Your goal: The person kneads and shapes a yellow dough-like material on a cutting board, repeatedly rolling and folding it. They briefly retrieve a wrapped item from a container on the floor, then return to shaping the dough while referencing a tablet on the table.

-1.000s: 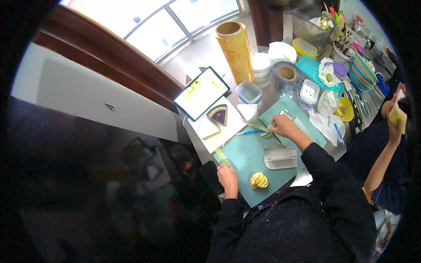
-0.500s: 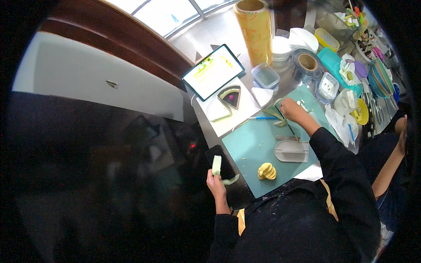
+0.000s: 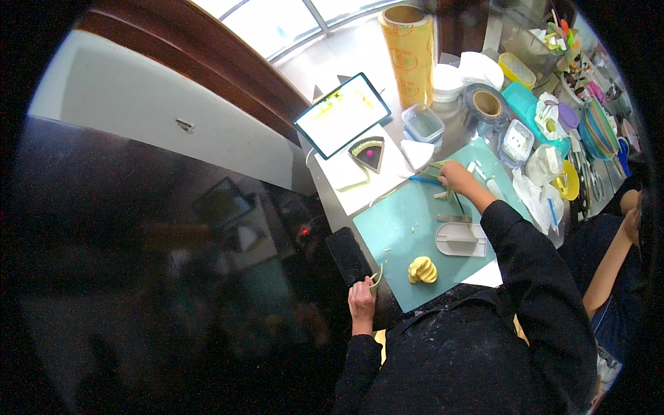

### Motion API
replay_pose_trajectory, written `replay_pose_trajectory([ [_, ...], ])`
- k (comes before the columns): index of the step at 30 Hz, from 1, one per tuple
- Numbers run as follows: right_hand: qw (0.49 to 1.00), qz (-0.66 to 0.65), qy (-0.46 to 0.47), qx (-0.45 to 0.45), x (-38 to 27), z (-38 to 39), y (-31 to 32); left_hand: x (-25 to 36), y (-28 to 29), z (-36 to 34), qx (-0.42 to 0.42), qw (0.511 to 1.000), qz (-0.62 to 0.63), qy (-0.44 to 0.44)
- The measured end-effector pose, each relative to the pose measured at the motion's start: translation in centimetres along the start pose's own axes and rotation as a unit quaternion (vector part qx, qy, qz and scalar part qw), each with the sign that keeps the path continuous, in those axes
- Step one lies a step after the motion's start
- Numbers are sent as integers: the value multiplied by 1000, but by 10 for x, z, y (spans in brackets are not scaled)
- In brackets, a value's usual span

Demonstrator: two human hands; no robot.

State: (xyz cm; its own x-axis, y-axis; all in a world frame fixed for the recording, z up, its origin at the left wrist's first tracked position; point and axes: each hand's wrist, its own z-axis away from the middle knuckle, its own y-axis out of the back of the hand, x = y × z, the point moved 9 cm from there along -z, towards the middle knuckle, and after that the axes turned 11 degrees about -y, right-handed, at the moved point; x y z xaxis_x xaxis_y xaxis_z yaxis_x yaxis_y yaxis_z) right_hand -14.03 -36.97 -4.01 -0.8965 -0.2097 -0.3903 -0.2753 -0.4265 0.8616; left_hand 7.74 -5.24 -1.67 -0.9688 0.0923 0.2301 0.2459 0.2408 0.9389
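My left hand [image 3: 362, 299] is at the near left edge of the table, its fingers closed on a soft pale green strip [image 3: 379, 274], with a curled end showing beside the fingers. At the far side of the green cutting mat [image 3: 394, 235], my right hand [image 3: 456, 176] is closed at the end of a slim blue-handled tool [image 3: 423, 180]; its grip is partly hidden. A thin dark stick [image 3: 460, 204] shows below that hand. Nearer me lie a white rounded smoother [image 3: 460, 239] and a lump of yellow modelling dough [image 3: 422, 270].
A black phone [image 3: 348, 256] lies beside the mat. Behind stand a lit tablet [image 3: 344, 114], a wedge-shaped piece [image 3: 367, 153] on a white board, a tall wrap roll [image 3: 408, 59] and a clear tub [image 3: 423, 123]. Bowls [image 3: 599, 128] and tools crowd the right. Another person's arm [image 3: 609, 266] shows there.
My left hand has moved right and toward the mat, gathering the green strip lower. My right hand has moved slightly down, and the blue-handled tool has shifted right and tilted.
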Motion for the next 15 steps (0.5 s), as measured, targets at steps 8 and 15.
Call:
replay_pose_trajectory([
  [8, 984, -124, -48, 120, 33, 5, 55, -5, 46, -24, 211, 931, 244, 169],
  [15, 993, 80, -24, 89, 13, -30, 18, 2, -17, -62, 100, 566, 682, 453],
])
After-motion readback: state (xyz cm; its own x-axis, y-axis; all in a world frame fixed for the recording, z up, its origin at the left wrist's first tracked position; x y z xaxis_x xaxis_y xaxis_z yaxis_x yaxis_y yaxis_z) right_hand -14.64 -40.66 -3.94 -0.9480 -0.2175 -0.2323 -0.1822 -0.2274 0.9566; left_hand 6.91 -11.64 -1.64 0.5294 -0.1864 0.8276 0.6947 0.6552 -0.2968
